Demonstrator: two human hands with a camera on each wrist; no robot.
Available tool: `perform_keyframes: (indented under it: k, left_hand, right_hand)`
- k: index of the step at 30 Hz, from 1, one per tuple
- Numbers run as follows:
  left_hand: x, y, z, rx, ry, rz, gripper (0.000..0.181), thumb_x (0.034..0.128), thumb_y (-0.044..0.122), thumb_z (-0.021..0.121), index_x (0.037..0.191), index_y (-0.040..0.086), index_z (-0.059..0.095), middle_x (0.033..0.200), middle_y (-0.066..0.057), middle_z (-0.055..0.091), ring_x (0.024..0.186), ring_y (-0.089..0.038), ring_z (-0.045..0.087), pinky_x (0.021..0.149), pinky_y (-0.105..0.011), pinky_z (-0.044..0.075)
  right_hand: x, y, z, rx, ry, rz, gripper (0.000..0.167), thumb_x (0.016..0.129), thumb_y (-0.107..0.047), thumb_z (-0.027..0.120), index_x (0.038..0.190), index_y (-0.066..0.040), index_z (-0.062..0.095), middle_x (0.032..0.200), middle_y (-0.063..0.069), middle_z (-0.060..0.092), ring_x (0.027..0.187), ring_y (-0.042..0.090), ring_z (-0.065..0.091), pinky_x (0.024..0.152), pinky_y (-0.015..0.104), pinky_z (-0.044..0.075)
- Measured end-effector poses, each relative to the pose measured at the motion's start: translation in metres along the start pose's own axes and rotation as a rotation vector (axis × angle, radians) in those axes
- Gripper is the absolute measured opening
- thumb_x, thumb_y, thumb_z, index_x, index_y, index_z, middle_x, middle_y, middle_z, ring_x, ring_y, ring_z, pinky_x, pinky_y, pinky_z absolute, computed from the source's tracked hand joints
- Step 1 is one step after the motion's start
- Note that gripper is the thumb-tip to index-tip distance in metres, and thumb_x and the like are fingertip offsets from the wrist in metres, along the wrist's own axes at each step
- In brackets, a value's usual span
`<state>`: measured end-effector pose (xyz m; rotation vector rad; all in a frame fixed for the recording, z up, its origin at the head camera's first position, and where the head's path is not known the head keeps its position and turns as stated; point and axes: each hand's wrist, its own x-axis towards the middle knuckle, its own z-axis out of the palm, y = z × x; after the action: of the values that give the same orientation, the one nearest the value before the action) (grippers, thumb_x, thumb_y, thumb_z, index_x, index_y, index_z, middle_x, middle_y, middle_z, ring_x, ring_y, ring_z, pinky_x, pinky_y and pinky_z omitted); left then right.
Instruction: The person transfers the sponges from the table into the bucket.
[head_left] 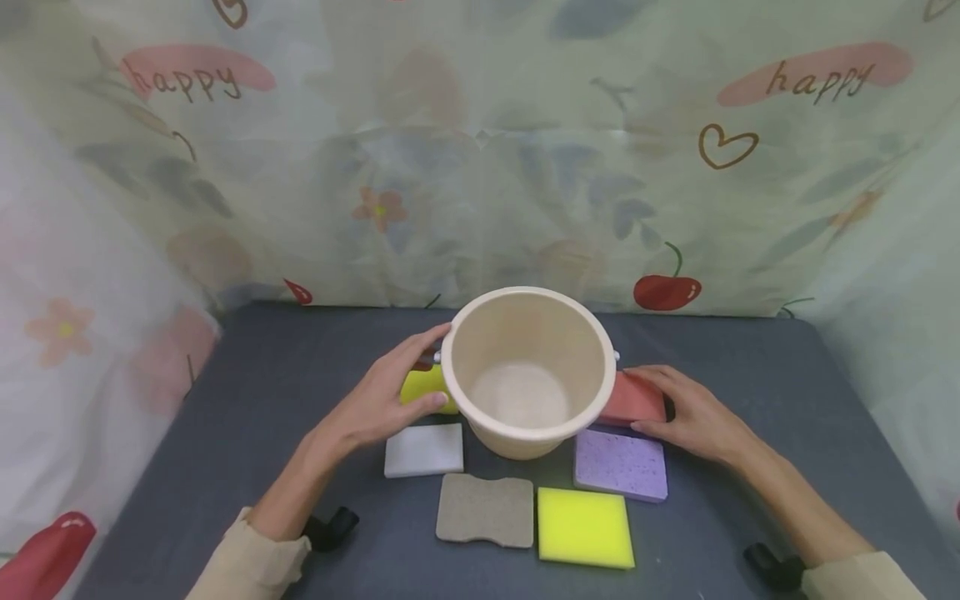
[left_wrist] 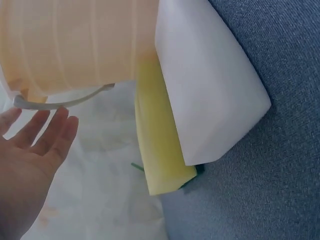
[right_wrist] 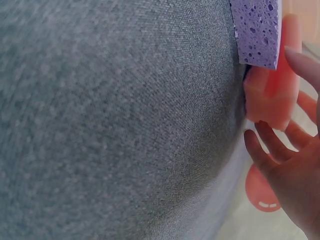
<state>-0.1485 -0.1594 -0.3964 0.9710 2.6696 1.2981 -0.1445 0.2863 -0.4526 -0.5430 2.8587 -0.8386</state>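
Note:
A cream bucket point(head_left: 525, 432) stands upright in the middle, its bare bottom visible. My left hand point(head_left: 386, 400) is at its left side, fingers extended and touching near the rim. In the left wrist view those fingertips lie by the bucket's grey handle point(left_wrist: 75, 101). A yellow-green sponge point(head_left: 422, 385) and a white sponge point(head_left: 424, 451) lie below that hand. To the right, my right hand point(head_left: 693, 412) holds a red sponge point(head_left: 633, 400) between thumb and fingers, beside the bucket. A purple sponge point(right_wrist: 257, 32) lies just in front of the red one.
A grey-brown sponge point(head_left: 486, 511) with notched sides and a bright yellow sponge point(head_left: 585, 527) lie in front of the bucket. Dark cloth point(head_left: 300, 350) covers the table. A printed curtain point(head_left: 480, 208) hangs along the back and both sides.

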Motion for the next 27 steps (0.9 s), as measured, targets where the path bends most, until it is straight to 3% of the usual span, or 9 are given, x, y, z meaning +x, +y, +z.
perform_keyframes:
  k: [18,27]
  left_hand:
    - [0.003,0.005,0.006,-0.06,0.051,-0.015,0.074,0.0935,0.04,0.068,0.156,0.024,0.032,0.147,0.002,0.048,0.124,-0.017,0.055,0.095,-0.039,0.051]
    - [0.007,0.007,0.009,-0.119,0.039,-0.043,0.077,0.0927,0.041,0.069,0.157,0.027,0.029,0.146,0.002,0.047,0.122,-0.018,0.056,0.097,-0.038,0.05]
  right_hand:
    - [-0.004,-0.007,-0.021,-0.042,0.064,-0.039,0.075,0.077,-0.034,0.087,0.141,-0.01,0.055,0.133,0.012,0.056,0.115,0.03,0.053,0.087,0.054,0.053]
    - [-0.008,-0.015,-0.037,-0.019,0.087,0.009,0.079,0.077,-0.049,0.083,0.141,-0.012,0.055,0.13,0.009,0.056,0.107,0.026,0.053,0.077,0.046,0.051]
